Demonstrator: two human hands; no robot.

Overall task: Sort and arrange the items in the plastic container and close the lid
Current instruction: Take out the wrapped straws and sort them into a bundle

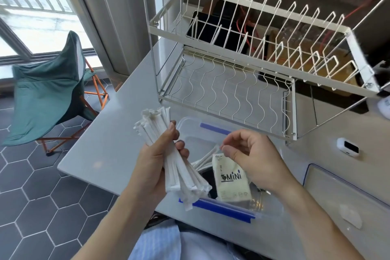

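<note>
A clear plastic container (266, 207) with blue clips stands on the grey counter in front of me. My left hand (156, 162) grips a thick bundle of white paper-wrapped straws (160, 133), held above the container's left edge. My right hand (251, 154) hovers over the container with its fingers curled and nothing visible between them. Under it a cream tissue pack (232, 181) marked MINI stands in the container. A few more wrapped straws (205, 159) lie inside beside a dark object. The clear lid (350, 194) with a blue rim lies on the counter to the right.
A white two-tier wire dish rack (242, 74) stands just behind the container. A small white device (348, 146) sits to the right of the rack. A green folding chair (48, 95) stands on the tiled floor to the left. The counter's left edge (88, 150) runs diagonally.
</note>
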